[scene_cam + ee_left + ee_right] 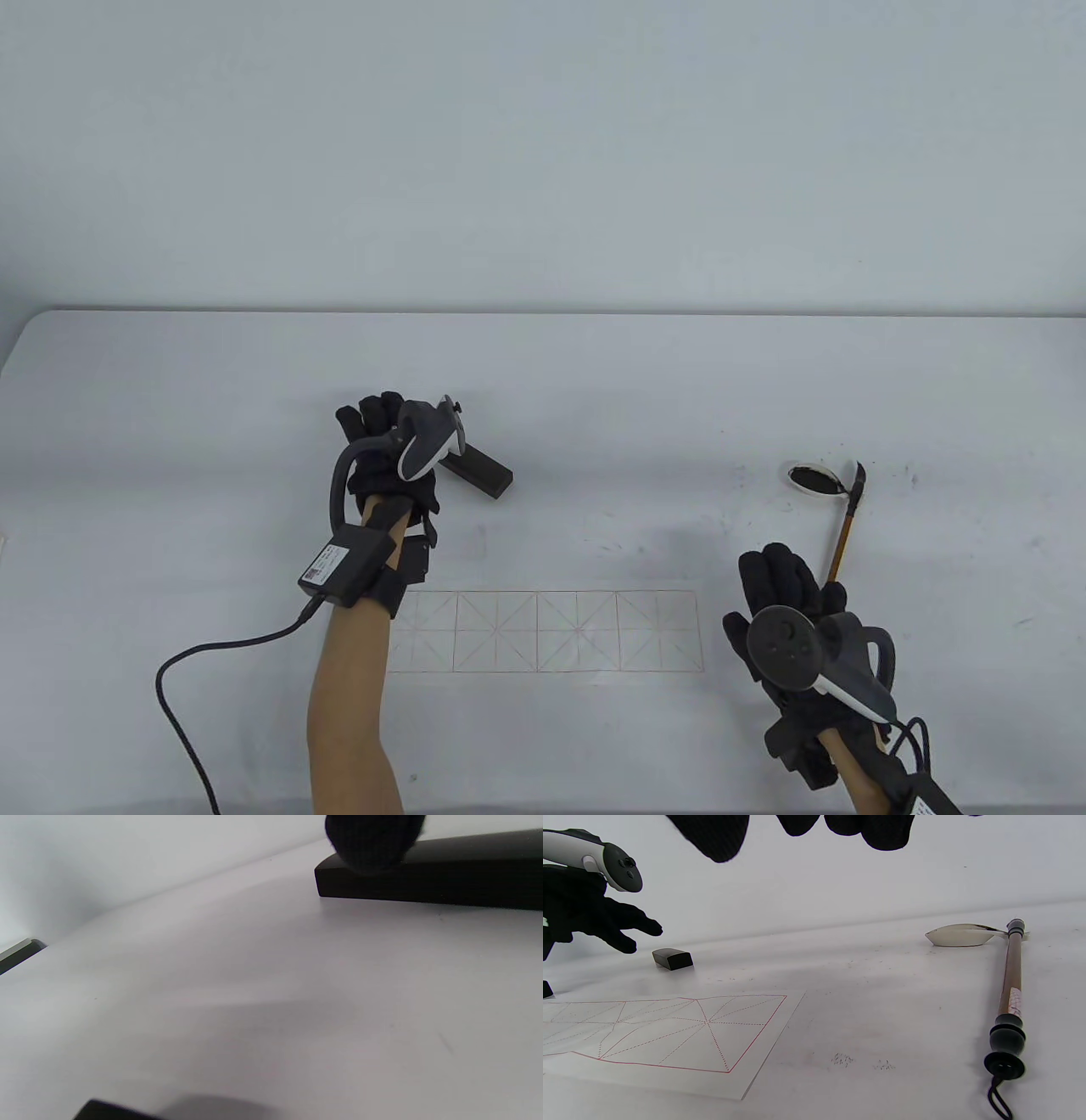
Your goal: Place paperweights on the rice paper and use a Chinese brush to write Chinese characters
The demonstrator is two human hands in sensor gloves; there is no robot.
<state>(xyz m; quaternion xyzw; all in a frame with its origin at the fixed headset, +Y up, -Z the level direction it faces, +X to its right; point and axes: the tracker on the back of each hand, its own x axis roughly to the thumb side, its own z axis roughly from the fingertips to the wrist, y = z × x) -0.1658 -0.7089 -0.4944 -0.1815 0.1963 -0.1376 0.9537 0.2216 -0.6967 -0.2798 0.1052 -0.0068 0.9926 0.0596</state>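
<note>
A dark block paperweight (485,472) (672,959) lies on the white table, beyond the rice paper (551,632) (670,1027) with its red grid. My left hand (373,424) (594,921) hovers over the block's left end with fingers spread. In the left wrist view one fingertip (373,844) touches the top of the paperweight (445,878). My right hand (780,586) is open and holds nothing, just left of the brush (844,531) (1011,984). The brush lies flat with its tip on the ink dish (813,478) (961,935).
A second dark block end (545,988) shows by the paper's left side, hidden under my left forearm in the table view. The glove cable (182,679) loops at the front left. Ink specks dot the table (636,543) between paper and dish.
</note>
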